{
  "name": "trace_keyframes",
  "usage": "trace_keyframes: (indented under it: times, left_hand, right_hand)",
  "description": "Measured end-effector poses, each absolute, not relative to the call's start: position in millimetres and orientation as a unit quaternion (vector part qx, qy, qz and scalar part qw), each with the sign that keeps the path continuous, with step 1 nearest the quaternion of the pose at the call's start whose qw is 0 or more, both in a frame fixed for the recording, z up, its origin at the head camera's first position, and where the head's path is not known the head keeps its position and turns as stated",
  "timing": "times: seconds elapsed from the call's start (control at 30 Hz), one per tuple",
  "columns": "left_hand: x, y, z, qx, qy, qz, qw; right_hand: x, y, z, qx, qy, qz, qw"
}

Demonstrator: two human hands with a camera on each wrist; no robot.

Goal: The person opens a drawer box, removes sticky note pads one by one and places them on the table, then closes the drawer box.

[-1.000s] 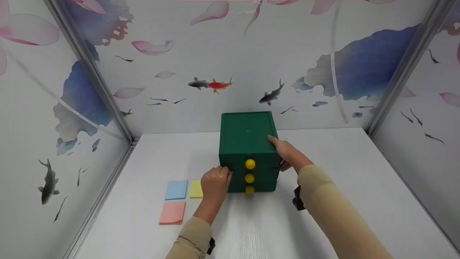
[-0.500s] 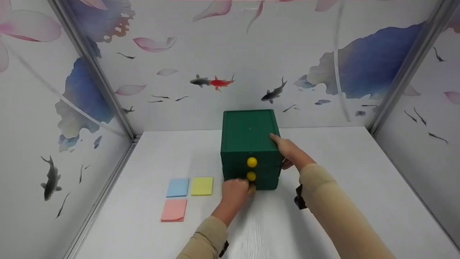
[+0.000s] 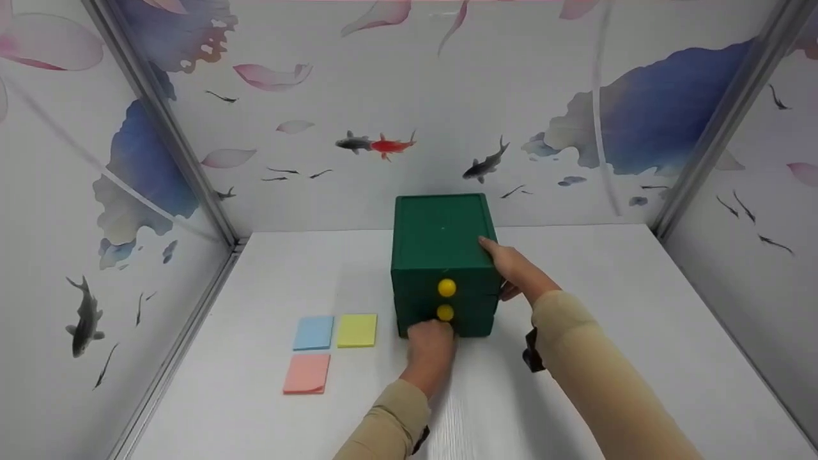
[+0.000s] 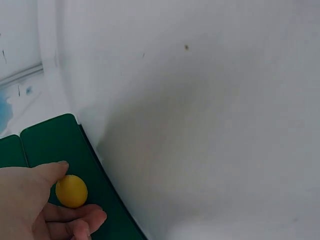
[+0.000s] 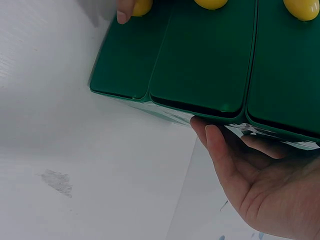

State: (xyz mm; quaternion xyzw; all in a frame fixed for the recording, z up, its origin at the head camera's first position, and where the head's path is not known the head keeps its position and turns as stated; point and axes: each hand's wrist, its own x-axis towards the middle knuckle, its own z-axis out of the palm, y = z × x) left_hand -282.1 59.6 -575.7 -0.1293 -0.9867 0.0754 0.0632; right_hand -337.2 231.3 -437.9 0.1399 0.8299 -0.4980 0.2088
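A green cabinet (image 3: 441, 233) with stacked drawers and round yellow knobs stands on the white table. The top knob (image 3: 447, 287) and middle knob (image 3: 445, 312) show in the head view. My left hand (image 3: 432, 345) is at the lowest drawer, pinching its yellow knob (image 4: 71, 191) between thumb and fingers, as the left wrist view shows. In the head view that knob is hidden behind the hand. My right hand (image 3: 519, 271) rests against the cabinet's right side, thumb on the top edge. In the right wrist view, its fingers (image 5: 220, 145) touch the side, and the drawer fronts look closed.
Left of the cabinet lie a blue sticky-note pad (image 3: 314, 333), a yellow pad (image 3: 357, 330) and a pink pad (image 3: 307, 374). Behind the cabinet rises a white wall (image 3: 268, 204) printed with fish and petals. Side panels with metal frames (image 3: 160, 128) bound the table.
My left hand has moved from the cabinet's left front edge rightward and down onto the lowest knob. The yellow pad came fully into view. My right hand has stayed on the cabinet's right side.
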Motion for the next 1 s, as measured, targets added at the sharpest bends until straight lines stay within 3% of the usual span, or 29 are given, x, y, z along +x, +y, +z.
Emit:
trace_keyframes:
  times: [0.37,1.0]
  left_hand:
    - [-266.7,74.1,-567.3,-0.098,-0.981,0.164,0.011]
    - [-245.1,73.5,-566.9,-0.082,-0.991,0.097,0.029]
  right_hand:
    - [-337.6,230.0,-438.4,0.134,0.828,-0.5,0.214]
    - [-338.3,234.0,-437.9,0.132,0.838,-0.487,0.208]
